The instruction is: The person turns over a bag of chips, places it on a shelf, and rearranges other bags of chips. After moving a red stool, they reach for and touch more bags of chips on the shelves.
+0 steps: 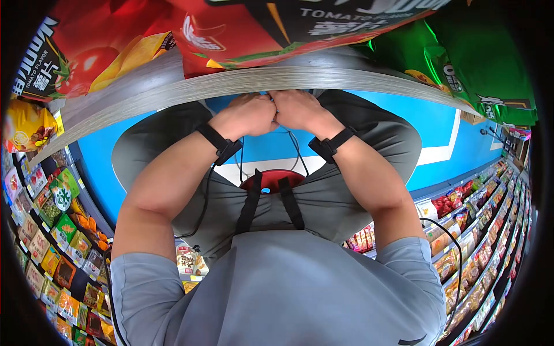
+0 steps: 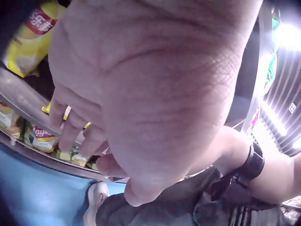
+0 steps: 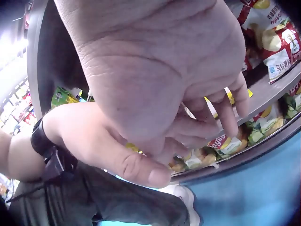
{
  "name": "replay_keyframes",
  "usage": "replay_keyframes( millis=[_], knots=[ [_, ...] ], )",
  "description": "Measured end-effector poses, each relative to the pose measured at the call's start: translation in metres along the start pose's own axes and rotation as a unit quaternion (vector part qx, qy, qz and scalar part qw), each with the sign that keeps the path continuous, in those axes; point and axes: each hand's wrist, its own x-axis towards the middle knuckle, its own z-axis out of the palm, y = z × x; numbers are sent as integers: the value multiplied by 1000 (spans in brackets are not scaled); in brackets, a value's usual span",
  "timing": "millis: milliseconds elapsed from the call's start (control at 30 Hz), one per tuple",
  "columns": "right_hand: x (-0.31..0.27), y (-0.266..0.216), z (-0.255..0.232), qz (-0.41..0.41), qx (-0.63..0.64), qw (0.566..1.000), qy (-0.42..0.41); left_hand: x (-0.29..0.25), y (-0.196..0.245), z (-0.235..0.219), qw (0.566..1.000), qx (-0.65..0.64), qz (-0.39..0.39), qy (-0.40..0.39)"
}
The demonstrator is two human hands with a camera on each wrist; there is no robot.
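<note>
Both bare hands meet in front of the shelf edge in the head view, the left hand point(image 1: 248, 114) touching the right hand point(image 1: 297, 109) at the knuckles. In the left wrist view, the left palm point(image 2: 146, 94) fills the middle, its fingers loosely bent with nothing seen in them. The right wrist view shows the right palm point(image 3: 160, 70) with relaxed, slightly bent fingers, also holding nothing visible. Each wrist wears a black band. Where the hands overlap, some fingertips are hidden.
Directly ahead is a grey shelf board point(image 1: 231, 81) carrying a red tomato-flavour bag point(image 1: 231, 40) and green bags point(image 1: 461, 63). Packed snack racks stand on both sides. Below lie a blue floor point(image 1: 450, 138) and a red round object point(image 1: 271, 179) between the legs. Cables hang near both arms.
</note>
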Motion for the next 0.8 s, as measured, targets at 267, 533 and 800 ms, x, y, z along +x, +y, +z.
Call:
replay_keyframes(
  millis=[267,533,800],
  knots=[
    [0,-4,-4,3,-2,1000,-22,-2,3,-3,1000,0,-19,-14],
    [1,-5,-4,0,-5,1000,-17,0,2,-1,999,20,-32,-24],
    [0,-5,-6,-2,1,1000,-19,1,2,-1,999,12,-30,-20]
  ],
)
